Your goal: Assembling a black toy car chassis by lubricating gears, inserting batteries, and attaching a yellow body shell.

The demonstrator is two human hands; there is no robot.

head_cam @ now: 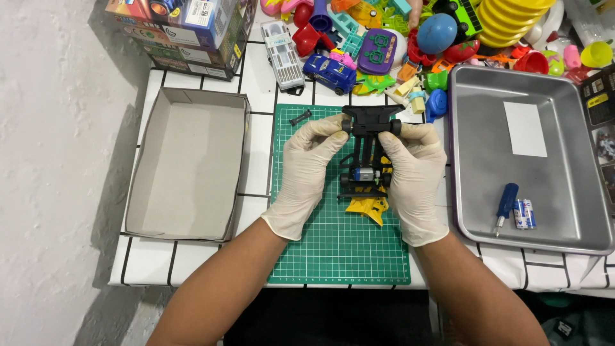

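I hold a black toy car chassis (366, 144) over the green cutting mat (333, 250) on the counter (259, 70), both gloved hands closed on it: my left hand (307, 168) grips its left side near the front wheel, my right hand (413, 176) its right side. A yellow car body shell (368, 206) lies on the mat just beneath. To my right a metal tray (564, 186) holds a blue screwdriver (505, 206) and a battery (524, 213); to my left sits an empty cardboard box (189, 160).

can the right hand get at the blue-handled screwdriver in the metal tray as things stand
Probably yes, once freed: the right hand grips the black toy car chassis, but the blue-handled screwdriver lies uncovered in the open metal tray beside it.
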